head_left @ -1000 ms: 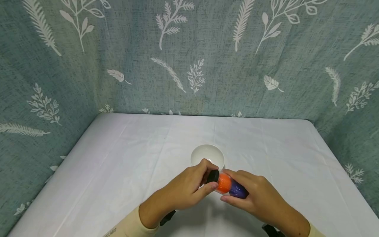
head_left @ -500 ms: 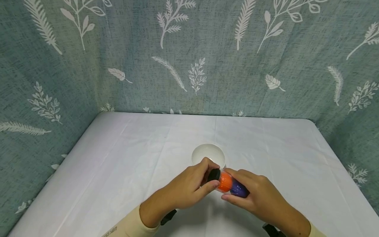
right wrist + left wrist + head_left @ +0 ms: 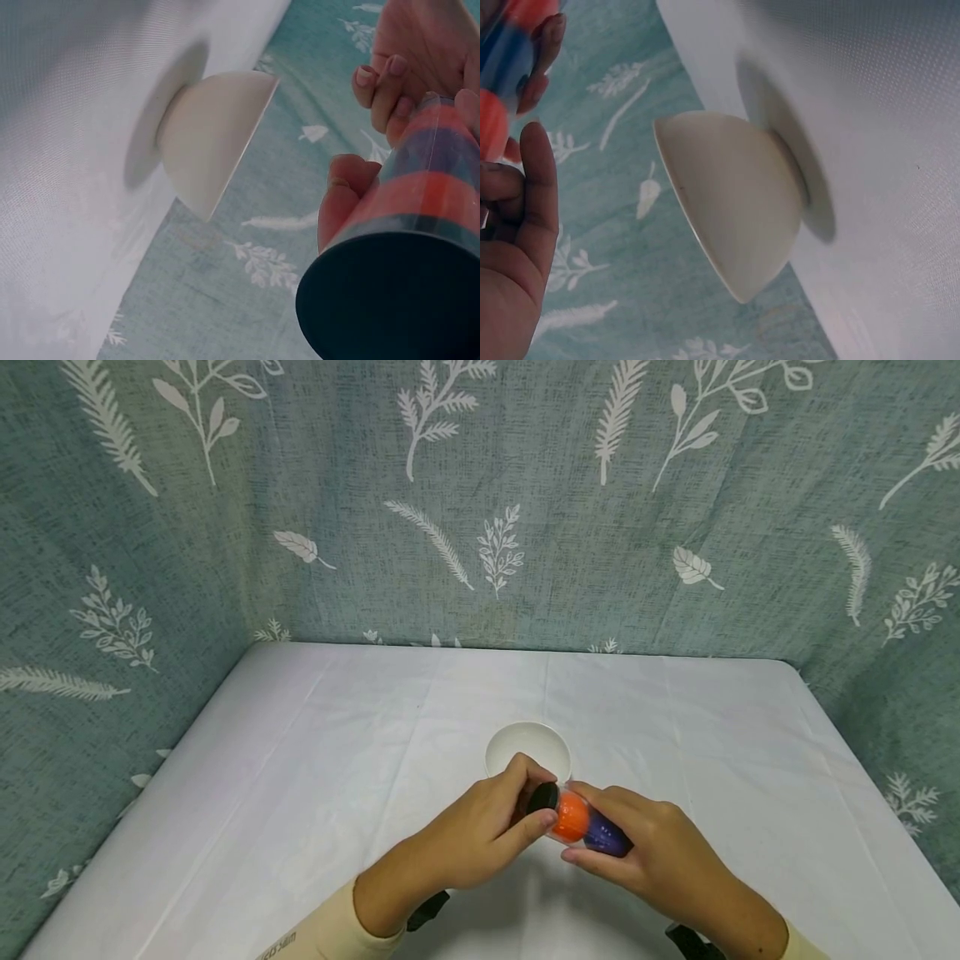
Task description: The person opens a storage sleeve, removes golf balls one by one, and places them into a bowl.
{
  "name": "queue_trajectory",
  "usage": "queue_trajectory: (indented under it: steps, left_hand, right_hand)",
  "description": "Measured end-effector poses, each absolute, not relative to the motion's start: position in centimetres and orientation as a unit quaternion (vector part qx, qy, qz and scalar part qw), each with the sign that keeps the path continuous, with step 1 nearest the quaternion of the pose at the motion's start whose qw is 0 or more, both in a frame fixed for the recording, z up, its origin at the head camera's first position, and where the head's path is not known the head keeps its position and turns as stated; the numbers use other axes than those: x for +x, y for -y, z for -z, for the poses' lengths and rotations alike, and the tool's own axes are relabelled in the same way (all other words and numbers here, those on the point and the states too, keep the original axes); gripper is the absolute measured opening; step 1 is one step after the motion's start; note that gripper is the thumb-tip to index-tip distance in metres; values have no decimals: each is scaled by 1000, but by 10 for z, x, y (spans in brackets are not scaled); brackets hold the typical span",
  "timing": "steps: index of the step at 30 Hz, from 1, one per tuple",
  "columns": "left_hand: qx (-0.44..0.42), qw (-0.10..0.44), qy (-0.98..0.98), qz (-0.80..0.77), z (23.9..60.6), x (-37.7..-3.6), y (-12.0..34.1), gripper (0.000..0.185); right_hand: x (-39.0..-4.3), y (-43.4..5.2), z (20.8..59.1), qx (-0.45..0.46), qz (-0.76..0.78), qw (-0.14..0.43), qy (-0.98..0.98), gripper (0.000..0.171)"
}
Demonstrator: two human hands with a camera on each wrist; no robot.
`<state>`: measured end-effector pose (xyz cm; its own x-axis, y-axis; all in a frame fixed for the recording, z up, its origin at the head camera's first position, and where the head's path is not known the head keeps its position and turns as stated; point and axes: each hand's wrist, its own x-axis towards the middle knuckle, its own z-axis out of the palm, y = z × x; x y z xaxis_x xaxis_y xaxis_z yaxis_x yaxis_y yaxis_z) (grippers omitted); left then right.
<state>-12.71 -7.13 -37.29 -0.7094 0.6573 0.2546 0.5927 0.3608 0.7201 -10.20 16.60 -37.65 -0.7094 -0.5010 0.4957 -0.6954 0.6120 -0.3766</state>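
Observation:
A clear-walled, bottle-like container with orange and dark blue bands is held tilted between both hands, in front of a white bowl. My left hand holds its black-capped end, thumb and fingers on either side. Around the blue end of the body, my right hand grips with fingers above and thumb below. In the right wrist view, the container's broad dark round end faces the camera, and its narrower far end reaches the left fingers. What the container holds is unclear.
The bowl rests upright on a white-covered table, just beyond the hands. Green-blue curtains with white leaf prints hang behind the table and along its sides. Dark wrist straps sit under the forearms.
Both hands keep their hold on the container, which stays nearly in place. The head view has shifted very slightly.

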Motion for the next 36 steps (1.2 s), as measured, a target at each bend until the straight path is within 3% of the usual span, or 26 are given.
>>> queue_trajectory:
  steps: [9,16,20,27,36]
  left_hand:
    - [367,18,-839,-401,370,-125,70,35]
    - [434,-87,-834,-330,372,-127,75,40]
    - [467,-121,-825,-294,371,-130,77,42]
    - [472,-117,-831,-271,369,-130,77,47]
    - [453,-73,-841,-288,368,-126,76,52]
  right_hand:
    - [-105,-170,376,357,-322,149,864,57]
    - [-110,-175,374,393,-369,107,836,55]
    - [-111,-177,372,395,-373,85,835,55]
    - [-110,-175,371,393,-374,92,835,57]
    - [-109,-173,375,382,-369,122,838,56]
